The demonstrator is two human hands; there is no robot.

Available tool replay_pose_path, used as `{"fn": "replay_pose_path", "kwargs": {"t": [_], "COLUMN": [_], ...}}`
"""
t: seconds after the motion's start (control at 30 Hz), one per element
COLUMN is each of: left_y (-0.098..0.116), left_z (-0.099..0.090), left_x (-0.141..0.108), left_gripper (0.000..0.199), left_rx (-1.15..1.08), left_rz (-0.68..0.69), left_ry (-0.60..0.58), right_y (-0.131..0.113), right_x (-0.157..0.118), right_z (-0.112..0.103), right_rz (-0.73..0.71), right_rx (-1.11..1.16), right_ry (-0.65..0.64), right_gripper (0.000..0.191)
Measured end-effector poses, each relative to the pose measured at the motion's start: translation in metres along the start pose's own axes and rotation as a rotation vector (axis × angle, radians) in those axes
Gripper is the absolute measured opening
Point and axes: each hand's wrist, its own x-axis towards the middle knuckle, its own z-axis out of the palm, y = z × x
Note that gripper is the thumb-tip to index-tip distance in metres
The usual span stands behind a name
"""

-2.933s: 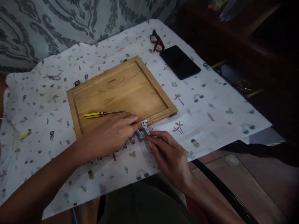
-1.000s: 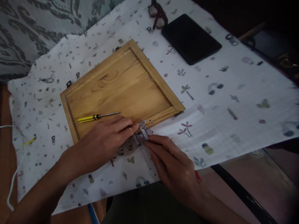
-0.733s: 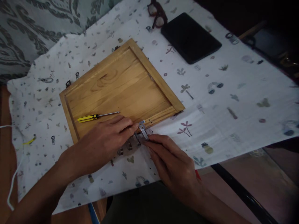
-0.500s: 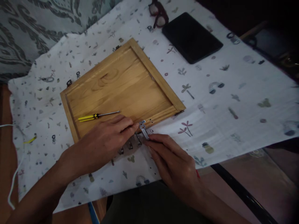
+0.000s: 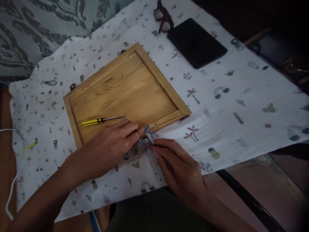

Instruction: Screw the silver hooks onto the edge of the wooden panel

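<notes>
A framed wooden panel (image 5: 120, 87) lies on the cloth, its near edge running under my left hand (image 5: 114, 138). A silvery metal hook (image 5: 150, 138) has its flat, holed plate against that edge. My right hand (image 5: 181, 164) pinches the hook's lower end between thumb and fingers. At the plate's left side, my left hand's closed fingertips meet the hook and the panel edge; its palm side is hidden. Similar metal hooks (image 5: 134, 149) show below the left fingers, partly covered. A yellow-and-black screwdriver (image 5: 102, 120) lies on the panel beyond my left hand.
A white printed cloth (image 5: 207, 119) covers the table. Toward the back are a black tablet (image 5: 196, 43) and dark-framed glasses (image 5: 164, 17). Small dark fittings (image 5: 72, 86) sit along the panel's far edge. A white cable (image 5: 15, 187) with a yellow tie runs at the left.
Both hands keep their hold at the hook, with hardly any movement. The view has shifted slightly; the screwdriver and panel stay in place.
</notes>
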Motion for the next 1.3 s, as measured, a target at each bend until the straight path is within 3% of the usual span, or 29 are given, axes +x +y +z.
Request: {"fn": "replay_pose_path", "kwargs": {"t": [1.3], "left_y": [0.0039], "left_z": [-0.0026], "left_x": [0.0007], "left_gripper": [0.049], "left_rx": [-0.005], "left_rz": [-0.008], "left_ry": [-0.039], "right_y": [-0.0018], "right_x": [0.0049], "right_z": [-0.0029], "right_rz": [-0.017], "right_rx": [0.035], "right_ry": [-0.006], "right_gripper": [0.021]}}
